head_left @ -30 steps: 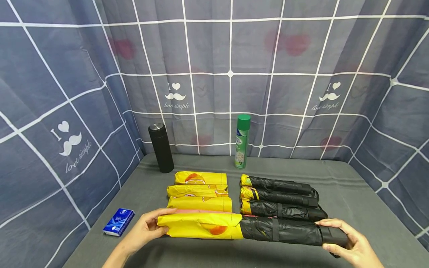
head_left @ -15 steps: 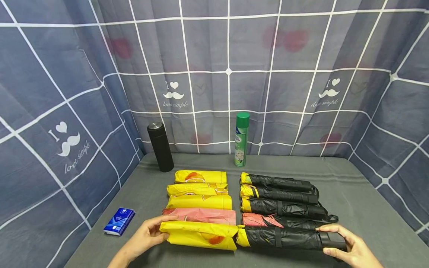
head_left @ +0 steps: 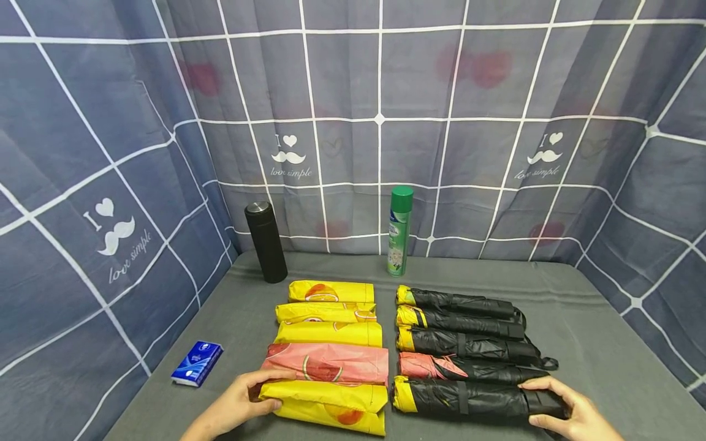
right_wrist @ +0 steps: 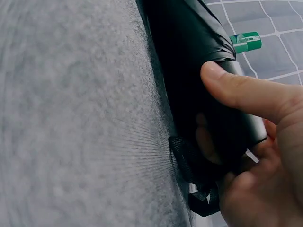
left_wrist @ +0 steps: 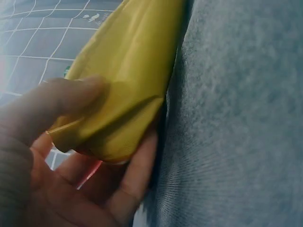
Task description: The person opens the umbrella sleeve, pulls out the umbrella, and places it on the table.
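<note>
My left hand (head_left: 242, 398) grips the closed end of a yellow umbrella sleeve (head_left: 328, 404) with an orange fruit print, thumb on one side and fingers round the other. The left wrist view shows the crumpled yellow fabric (left_wrist: 128, 80) between them. My right hand (head_left: 573, 407) holds the black handle (right_wrist: 232, 104) of a folded black umbrella (head_left: 474, 398) with a yellow end; its wrist strap (right_wrist: 184, 161) hangs by the fingers. Sleeve and umbrella lie in line at the front, a small gap between them. Just behind are a pink sleeve (head_left: 331, 361) and a pink-and-black umbrella (head_left: 474, 369).
Several yellow sleeves (head_left: 331, 334) lie in a column at left, several folded umbrellas (head_left: 469, 343) at right. A black flask (head_left: 266, 245) and a green spray can (head_left: 399, 233) stand at the back. A blue tissue pack (head_left: 197, 364) lies at left on the grey cloth (head_left: 595, 318).
Both hands have moved the yellow sleeve and black umbrella toward the front edge. The two have come apart end to end, and the pink sleeve and pink-and-black umbrella behind are uncovered.
</note>
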Demonstrator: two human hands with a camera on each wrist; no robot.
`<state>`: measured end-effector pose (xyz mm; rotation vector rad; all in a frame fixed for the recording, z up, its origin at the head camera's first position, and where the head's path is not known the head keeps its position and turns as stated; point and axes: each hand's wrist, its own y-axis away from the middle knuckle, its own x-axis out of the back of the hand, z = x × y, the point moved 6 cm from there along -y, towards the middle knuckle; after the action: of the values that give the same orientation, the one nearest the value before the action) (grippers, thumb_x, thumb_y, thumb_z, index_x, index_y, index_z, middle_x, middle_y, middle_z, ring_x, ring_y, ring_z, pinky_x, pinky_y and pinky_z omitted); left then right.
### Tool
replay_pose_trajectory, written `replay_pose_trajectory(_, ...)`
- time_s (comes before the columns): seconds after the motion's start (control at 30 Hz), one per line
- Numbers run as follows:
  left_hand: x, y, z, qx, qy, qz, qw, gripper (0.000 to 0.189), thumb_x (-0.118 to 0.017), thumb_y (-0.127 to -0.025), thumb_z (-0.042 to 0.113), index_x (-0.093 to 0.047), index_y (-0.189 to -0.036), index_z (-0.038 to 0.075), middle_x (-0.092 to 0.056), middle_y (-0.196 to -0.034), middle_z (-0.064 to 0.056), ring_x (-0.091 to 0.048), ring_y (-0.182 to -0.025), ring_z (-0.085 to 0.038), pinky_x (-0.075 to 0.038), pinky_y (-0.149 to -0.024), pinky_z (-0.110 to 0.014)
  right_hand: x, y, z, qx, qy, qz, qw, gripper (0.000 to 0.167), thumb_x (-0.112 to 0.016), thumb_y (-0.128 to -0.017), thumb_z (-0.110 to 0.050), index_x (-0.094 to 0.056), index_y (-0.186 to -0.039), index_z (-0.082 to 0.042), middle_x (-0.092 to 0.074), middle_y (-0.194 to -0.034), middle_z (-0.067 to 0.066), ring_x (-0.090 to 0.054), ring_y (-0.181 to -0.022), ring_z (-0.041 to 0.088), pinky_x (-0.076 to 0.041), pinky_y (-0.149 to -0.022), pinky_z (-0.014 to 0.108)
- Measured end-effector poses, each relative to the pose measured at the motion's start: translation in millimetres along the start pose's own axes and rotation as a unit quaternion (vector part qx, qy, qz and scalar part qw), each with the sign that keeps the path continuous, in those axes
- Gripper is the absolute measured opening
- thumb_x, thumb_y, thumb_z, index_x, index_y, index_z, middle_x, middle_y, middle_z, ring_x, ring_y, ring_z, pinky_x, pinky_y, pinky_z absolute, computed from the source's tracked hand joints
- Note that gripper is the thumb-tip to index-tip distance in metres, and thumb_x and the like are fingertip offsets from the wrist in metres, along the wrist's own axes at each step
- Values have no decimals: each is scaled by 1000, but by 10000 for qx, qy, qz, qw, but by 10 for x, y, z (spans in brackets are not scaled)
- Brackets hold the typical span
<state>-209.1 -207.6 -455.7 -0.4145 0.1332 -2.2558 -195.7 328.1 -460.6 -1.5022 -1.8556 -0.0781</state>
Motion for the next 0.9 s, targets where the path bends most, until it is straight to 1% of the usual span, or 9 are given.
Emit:
replay_pose_trajectory(0.13,-20,-6,-10,-149,-475,24,9988,42,-56,-92,-3,-50,-133,0,-56,-128,-12,-55,-105,-14,-47,-86,-27,15,13,62,-315,871,-103,9957,47,-83,-68,-11,-64,-110,-17,-62,-104,-16,-55,-91,-3,-44,-68,17)
replay_pose_trajectory(0.23,-32,-13,-34,-145,-898,33,9958,41,-57,-92,-1,-53,-132,4,-58,-126,-7,-56,-99,-14,-48,-83,-27,18,18,107,-399,1496,-209,9877,47,-86,-66,-21,-64,-107,-24,-60,-101,-21,-54,-89,-4,-44,-63,21)
replay_pose_trajectory(0.4,-58,-19,-23,-75,-1451,32,9894,40,-59,-92,2,-54,-132,7,-59,-126,-3,-56,-100,-12,-46,-85,-26,7,-2,79,-14,1997,-271,9795,49,-87,-63,-27,-61,-104,-28,-57,-99,-23,-53,-87,-4,-44,-60,24)
replay_pose_trajectory(0.53,-43,28,83,130,-1674,-122,9857,42,-59,-93,5,-52,-134,7,-57,-129,-2,-55,-104,-11,-44,-89,-25,37,-59,30,409,2300,-201,9721,51,-88,-60,-30,-60,-102,-28,-53,-99,-21,-50,-87,-2,-42,-59,25)
replay_pose_trajectory(0.63,49,61,258,496,-1490,-173,9874,43,-56,-95,7,-48,-138,7,-53,-133,-8,-53,-114,-14,-42,-93,-23,143,-87,-32,441,2321,73,9717,51,-89,-58,-27,-62,-101,-23,-54,-96,-15,-51,-84,0,-43,-61,24)
replay_pose_trajectory(0.73,198,24,546,550,-1433,47,9881,44,-54,-96,6,-46,-139,9,-49,-136,-14,-49,-121,-19,-39,-96,-23,337,-158,-148,-167,2164,317,9756,44,-86,-67,-25,-62,-103,-20,-57,-97,-11,-52,-84,-2,-44,-65,20)
replay_pose_trajectory(0.77,260,-17,665,422,-1586,147,9863,45,-54,-96,6,-45,-140,9,-49,-136,-13,-49,-122,-19,-39,-96,-22,421,-206,-209,-260,2074,443,9769,42,-84,-69,-22,-62,-104,-19,-59,-99,-10,-53,-86,-3,-45,-68,18)
replay_pose_trajectory(0.83,404,-157,923,-39,-2003,377,9790,48,-56,-94,3,-45,-140,9,-48,-138,-12,-49,-122,-19,-39,-97,-24,606,-378,-360,-293,1817,647,9808,37,-80,-75,-14,-62,-107,-14,-60,-102,-11,-53,-90,-6,-44,-74,13)
replay_pose_trajectory(0.9,572,-377,1177,-504,-2538,660,9637,51,-58,-92,2,-44,-141,9,-47,-139,-9,-49,-121,-19,-39,-97,-25,819,-629,-525,-135,1566,883,9836,34,-75,-80,-8,-61,-110,-10,-60,-104,-15,-54,-91,-9,-41,-74,8)
